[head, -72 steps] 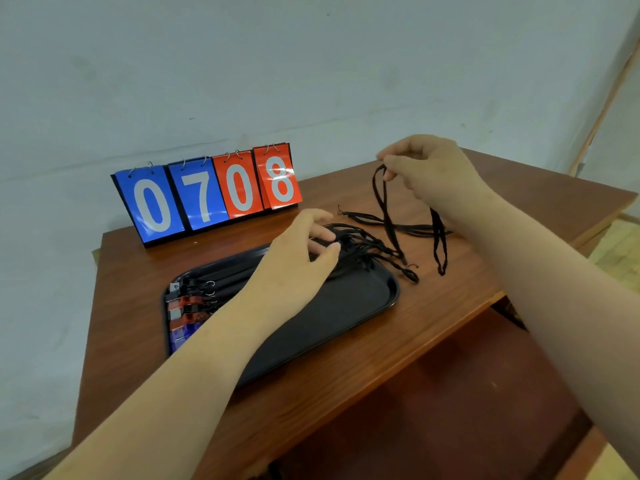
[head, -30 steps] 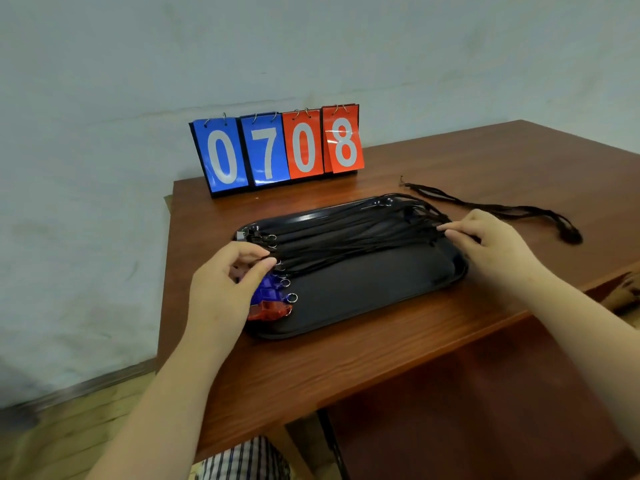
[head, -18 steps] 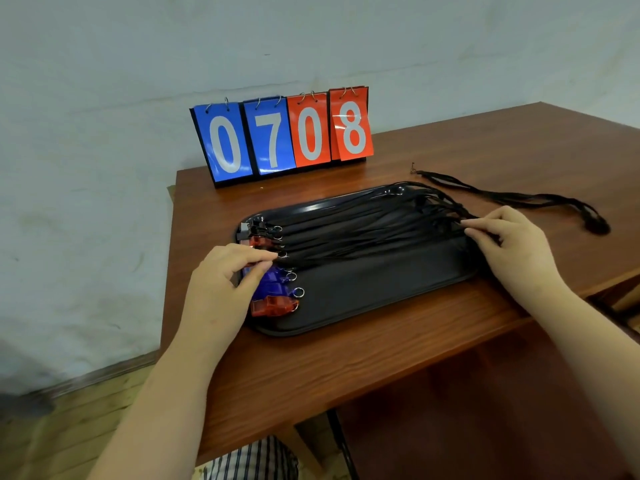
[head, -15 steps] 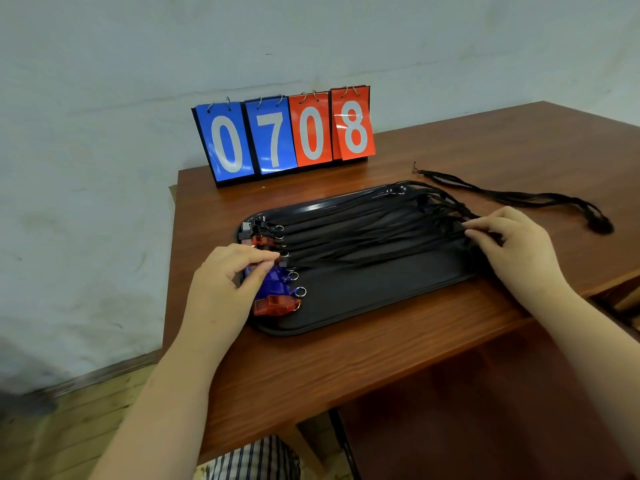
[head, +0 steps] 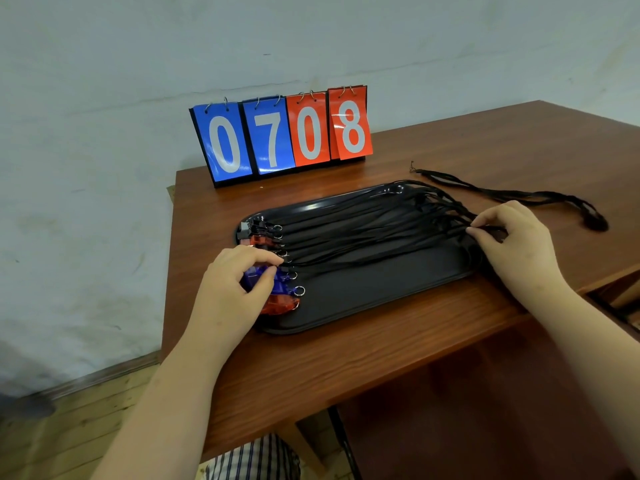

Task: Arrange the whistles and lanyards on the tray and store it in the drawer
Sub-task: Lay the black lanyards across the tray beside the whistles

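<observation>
- The left hand (head: 232, 299) lay over the left end of the black tray (head: 381, 289), which sat flat on the brown wooden worktop (head: 346, 365)
- Its fingers (head: 259, 258) were curled, with the forefinger and thumb pinching a blue whistle (head: 255, 271) that rested inside the tray
- Just below that thumb, toward the wrist, a red whistle (head: 282, 303) lay against the tray's near rim, partly hidden under the palm, and small metal rings showed just right of the thumb tip
- Beyond the left fingertips a row of whistles (head: 256, 239), red and black, lined the tray's left end
- From that row the black lanyards (head: 363, 233) ran side by side across the tray, over the half farther from the wrists, and drew together toward the other hand
- The right hand (head: 519, 251) rested at the tray's right end, its fingers (head: 495, 216) bent, with the forefinger and thumb gripping the gathered ends of the lanyards
- Beyond the right knuckles and apart from the tray, a loose lanyard (head: 502, 195) lay stretched on the worktop, its bunched end to the right of that hand
- Well beyond both sets of fingertips a flip scoreboard (head: 280, 136) stood upright at the worktop's back edge near a pale wall (head: 104, 133); it showed 0 and 7 on blue cards, 0 and 8 on red
- Under the left forearm, below the worktop's near edge, a patch of striped cloth (head: 252, 459) showed, with a wooden floor (head: 69, 427) to its left
</observation>
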Action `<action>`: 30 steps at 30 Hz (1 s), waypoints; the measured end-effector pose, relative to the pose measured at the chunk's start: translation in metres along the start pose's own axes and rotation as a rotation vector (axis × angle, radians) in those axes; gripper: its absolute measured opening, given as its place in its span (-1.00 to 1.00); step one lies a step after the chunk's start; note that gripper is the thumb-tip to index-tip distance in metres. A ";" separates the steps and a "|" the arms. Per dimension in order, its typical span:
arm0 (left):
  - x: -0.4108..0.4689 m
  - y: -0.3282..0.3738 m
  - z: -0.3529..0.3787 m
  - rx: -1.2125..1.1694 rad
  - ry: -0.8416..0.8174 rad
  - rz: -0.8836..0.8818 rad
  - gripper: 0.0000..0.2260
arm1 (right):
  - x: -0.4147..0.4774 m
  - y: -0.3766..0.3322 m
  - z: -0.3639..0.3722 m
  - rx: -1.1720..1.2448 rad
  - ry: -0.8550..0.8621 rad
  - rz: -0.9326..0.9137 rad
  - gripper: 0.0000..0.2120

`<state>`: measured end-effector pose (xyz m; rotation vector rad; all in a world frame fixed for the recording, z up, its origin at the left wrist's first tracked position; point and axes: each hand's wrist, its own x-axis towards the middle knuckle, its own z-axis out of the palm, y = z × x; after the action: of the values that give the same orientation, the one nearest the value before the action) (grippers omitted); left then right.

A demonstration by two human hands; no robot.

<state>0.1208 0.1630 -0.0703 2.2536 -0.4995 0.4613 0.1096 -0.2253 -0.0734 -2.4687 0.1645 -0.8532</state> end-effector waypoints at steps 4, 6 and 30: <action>0.000 0.001 0.001 -0.011 -0.007 0.006 -0.80 | 0.000 0.001 0.000 -0.002 -0.006 0.016 -0.94; 0.000 0.002 0.001 -0.004 -0.013 0.017 -0.78 | 0.001 0.002 0.000 -0.004 -0.013 0.026 -0.92; 0.000 0.002 0.002 0.002 0.028 -0.033 -0.77 | 0.000 0.004 0.003 -0.006 -0.049 -0.026 -0.81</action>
<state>0.1202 0.1602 -0.0699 2.2511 -0.4473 0.4768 0.1117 -0.2275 -0.0770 -2.4995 0.1182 -0.8029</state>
